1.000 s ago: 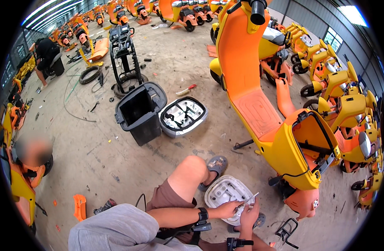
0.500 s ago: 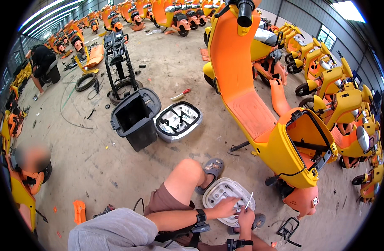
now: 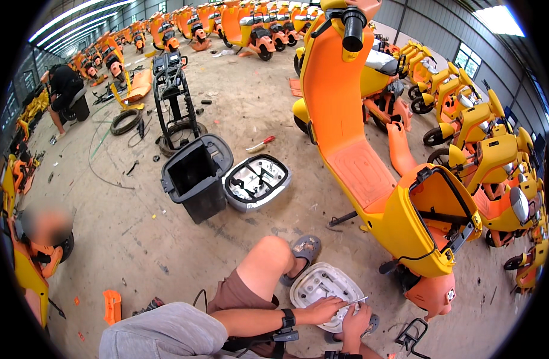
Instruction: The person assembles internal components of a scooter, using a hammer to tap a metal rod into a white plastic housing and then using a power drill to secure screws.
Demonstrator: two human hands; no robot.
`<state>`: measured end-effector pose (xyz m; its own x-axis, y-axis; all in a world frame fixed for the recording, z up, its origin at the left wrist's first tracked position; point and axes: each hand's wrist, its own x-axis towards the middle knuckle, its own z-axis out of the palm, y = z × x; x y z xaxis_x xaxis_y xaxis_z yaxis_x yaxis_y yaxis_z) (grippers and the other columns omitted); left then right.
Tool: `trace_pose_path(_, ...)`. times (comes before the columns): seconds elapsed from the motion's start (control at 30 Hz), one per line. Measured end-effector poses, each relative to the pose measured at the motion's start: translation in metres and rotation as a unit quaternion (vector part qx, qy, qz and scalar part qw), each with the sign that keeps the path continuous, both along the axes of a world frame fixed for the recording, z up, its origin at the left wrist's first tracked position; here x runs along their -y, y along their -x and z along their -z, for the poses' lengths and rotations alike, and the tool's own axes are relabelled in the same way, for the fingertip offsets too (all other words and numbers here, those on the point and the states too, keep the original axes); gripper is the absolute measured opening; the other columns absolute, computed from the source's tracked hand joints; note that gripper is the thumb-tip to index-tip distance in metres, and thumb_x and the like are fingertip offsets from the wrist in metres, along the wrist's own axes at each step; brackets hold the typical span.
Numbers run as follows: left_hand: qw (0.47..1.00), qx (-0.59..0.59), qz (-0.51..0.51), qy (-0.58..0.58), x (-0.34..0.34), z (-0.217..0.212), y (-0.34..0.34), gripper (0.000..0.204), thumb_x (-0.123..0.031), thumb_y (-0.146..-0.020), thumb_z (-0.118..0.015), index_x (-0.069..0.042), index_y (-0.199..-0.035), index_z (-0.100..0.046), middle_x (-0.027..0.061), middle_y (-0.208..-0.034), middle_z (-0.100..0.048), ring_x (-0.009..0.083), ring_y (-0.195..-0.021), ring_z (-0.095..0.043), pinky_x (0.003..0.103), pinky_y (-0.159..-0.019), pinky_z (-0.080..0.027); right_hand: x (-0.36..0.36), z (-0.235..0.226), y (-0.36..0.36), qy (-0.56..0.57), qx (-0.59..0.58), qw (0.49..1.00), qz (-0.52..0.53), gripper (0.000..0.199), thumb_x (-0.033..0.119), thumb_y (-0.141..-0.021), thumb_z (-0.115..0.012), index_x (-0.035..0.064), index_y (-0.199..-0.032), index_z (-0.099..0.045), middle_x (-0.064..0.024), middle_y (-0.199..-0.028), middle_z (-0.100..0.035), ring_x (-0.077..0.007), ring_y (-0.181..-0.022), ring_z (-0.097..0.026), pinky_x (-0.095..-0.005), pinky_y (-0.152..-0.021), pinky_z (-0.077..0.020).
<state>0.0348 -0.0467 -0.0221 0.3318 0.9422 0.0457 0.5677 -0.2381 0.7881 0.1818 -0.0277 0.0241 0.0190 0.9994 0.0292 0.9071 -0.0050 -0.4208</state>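
Note:
A pale, oval scooter seat base (image 3: 313, 284), its moulded underside facing up, lies on the floor by my feet. My left hand (image 3: 323, 310) rests over its lower part, fingers bent together at the surface; what they pinch, if anything, is hidden. Beside it my right hand (image 3: 356, 321) is closed around a thin, silvery blade-like tool (image 3: 359, 300). The tool lies almost level across the seat base, with its tip pointing right, close to the left fingertips. Its exact kind is too small to tell.
An orange and yellow scooter body (image 3: 361, 173) stands at the right, near a black bent bracket (image 3: 412, 336). Ahead are a black storage bucket (image 3: 206, 200), another upturned seat (image 3: 256, 182), a red-handled screwdriver (image 3: 261, 143) and a black frame (image 3: 174, 99). A person sits far left (image 3: 65, 90).
The tool in my right hand has tipped from steeply raised to nearly level. My left hand has drawn in, its fingers now bent beside it. The view has shifted slightly.

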Motion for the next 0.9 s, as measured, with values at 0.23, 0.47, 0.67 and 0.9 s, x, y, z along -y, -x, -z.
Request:
trace_pose_path(0.23, 0.988, -0.096, 0.107, 0.05, -0.02, -0.028, 0.018, 0.054, -0.004, -0.08, -0.057, -0.012, -0.134, -0.052, 0.0081, -0.125, -0.055, 0.0274, -0.122, -0.047, 0.042, -0.095, -0.041, 0.0, 0.005, -0.014, -0.064, 0.084, 0.984, -0.142, 0.032, 0.024, -0.077, -0.07, 0.0098, -0.106, -0.071, -0.0139, -0.105, -0.068, -0.032, -0.113, -0.057, -0.0531, -0.108, -0.0258)
trace_pose_path(0.47, 0.98, -0.038, -0.153, -0.119, -0.01, -0.013, 0.01, 0.061, -0.007, -0.08, -0.064, -0.009, -0.137, -0.044, 0.0168, -0.138, -0.04, 0.0379, -0.129, -0.037, 0.048, -0.105, -0.033, 0.0, -0.003, -0.008, 0.131, 0.033, 0.988, -0.079, 0.024, 0.028, -0.083, -0.068, 0.0053, -0.084, -0.075, -0.0081, -0.067, -0.07, -0.0251, -0.063, -0.07, -0.0382, -0.073, -0.0536)
trace_pose_path(0.67, 0.974, 0.08, -0.21, -0.028, -0.009, -0.017, 0.009, 0.045, -0.02, -0.084, -0.064, -0.005, -0.124, -0.054, 0.0227, -0.125, -0.053, 0.0391, -0.117, -0.05, 0.048, -0.095, -0.041, 0.002, 0.015, 0.0, 0.205, -0.046, 0.976, -0.053, 0.028, 0.026, -0.088, -0.062, 0.0006, -0.083, -0.073, -0.0073, -0.061, -0.069, -0.019, -0.052, -0.068, -0.0322, -0.057, -0.0553)
trace_pose_path(0.9, 0.978, 0.132, -0.106, 0.123, -0.01, -0.005, 0.001, 0.04, -0.033, -0.084, -0.065, 0.0, -0.106, -0.065, 0.0218, -0.082, -0.067, 0.0398, -0.076, -0.065, 0.047, -0.07, -0.051, 0.007, 0.025, -0.013, 0.22, -0.092, 0.959, -0.154, 0.039, 0.035, -0.082, -0.068, 0.0014, -0.102, -0.066, -0.0173, -0.084, -0.071, -0.0315, -0.078, -0.07, -0.0383, -0.07, -0.0541)
